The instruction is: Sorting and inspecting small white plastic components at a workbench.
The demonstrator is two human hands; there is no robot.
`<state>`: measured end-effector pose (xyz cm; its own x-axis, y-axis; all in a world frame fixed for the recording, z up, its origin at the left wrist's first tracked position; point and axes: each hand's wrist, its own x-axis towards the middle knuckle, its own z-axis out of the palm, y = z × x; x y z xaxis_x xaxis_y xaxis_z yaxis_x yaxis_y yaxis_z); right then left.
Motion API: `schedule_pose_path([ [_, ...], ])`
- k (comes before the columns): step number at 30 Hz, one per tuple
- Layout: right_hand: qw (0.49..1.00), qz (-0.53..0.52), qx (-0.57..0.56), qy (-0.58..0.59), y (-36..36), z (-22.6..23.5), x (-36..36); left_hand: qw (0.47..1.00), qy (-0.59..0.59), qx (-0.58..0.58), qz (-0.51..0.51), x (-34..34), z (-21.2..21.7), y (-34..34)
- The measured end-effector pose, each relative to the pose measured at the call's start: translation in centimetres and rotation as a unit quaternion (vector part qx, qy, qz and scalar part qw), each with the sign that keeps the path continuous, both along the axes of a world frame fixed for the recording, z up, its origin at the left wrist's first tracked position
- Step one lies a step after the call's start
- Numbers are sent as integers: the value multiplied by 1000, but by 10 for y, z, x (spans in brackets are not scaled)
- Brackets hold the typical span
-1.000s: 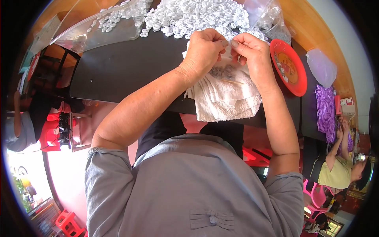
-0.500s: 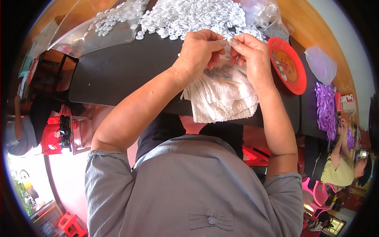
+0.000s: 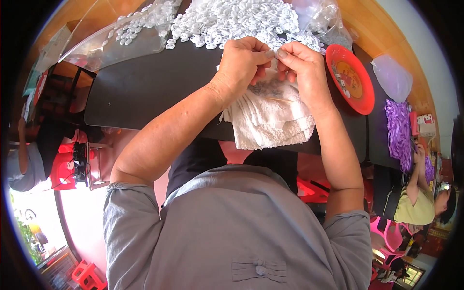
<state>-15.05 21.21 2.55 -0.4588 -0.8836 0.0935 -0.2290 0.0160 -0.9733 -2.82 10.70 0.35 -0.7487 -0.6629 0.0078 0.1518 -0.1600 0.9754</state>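
Note:
My left hand [image 3: 245, 62] and my right hand [image 3: 303, 67] meet over a folded whitish cloth [image 3: 270, 126] near the table's front edge. Both are closed in a pinch, thumbs and fingertips almost touching. Whatever lies between the fingertips is too small to make out. Dark smudges or bits show on the cloth beneath my hands. Just beyond them spreads a big heap of small white oval plastic pieces with holes [image 3: 237, 21]. Close by my right hand stands a red plastic dish [image 3: 363, 92] with a few small pieces inside.
A clear plastic bag [image 3: 111, 50] with more white pieces lies at the far left, another clear bag [image 3: 326, 21] at the far right. Past the dish are a pale bag [image 3: 392, 79] and a purple ribbon bundle [image 3: 398, 135]. A person in yellow-green [image 3: 414, 207] works at the right.
My right hand has shifted slightly left, bringing the fingertips closer together. The red dish and cloth appear moved by a few pixels; the pinch stays the same.

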Motion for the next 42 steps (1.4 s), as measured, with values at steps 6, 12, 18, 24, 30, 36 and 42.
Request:
schedule_pose_path([
  [6, 1000, -15, -9, 18, 2, 7, -14, 998, 23, 51, -3, 0, 4, 0],
  [12, 903, -107, 140, 392, 9, -5, -64, 999, -1, 52, 0, -1, -1, -8],
  [18, 797, -98, 242, 545, 16, -13, -63, 1000, -19, 19, -3, 1, -1, -5],
  [24, 796, -56, 213, 564, 23, -16, -65, 1000, -20, 16, -15, 3, 0, -4],
  [30, 756, -69, 131, 637, 29, -32, -64, 999, -33, 1, -16, 2, 1, -3],
  [36, 785, -13, 140, 603, 26, -24, -69, 999, -44, -13, -13, 3, 0, -2],
  [42, 800, 7, 146, 581, 23, -25, -77, 998, -50, -31, -11, 2, -2, -2],
])
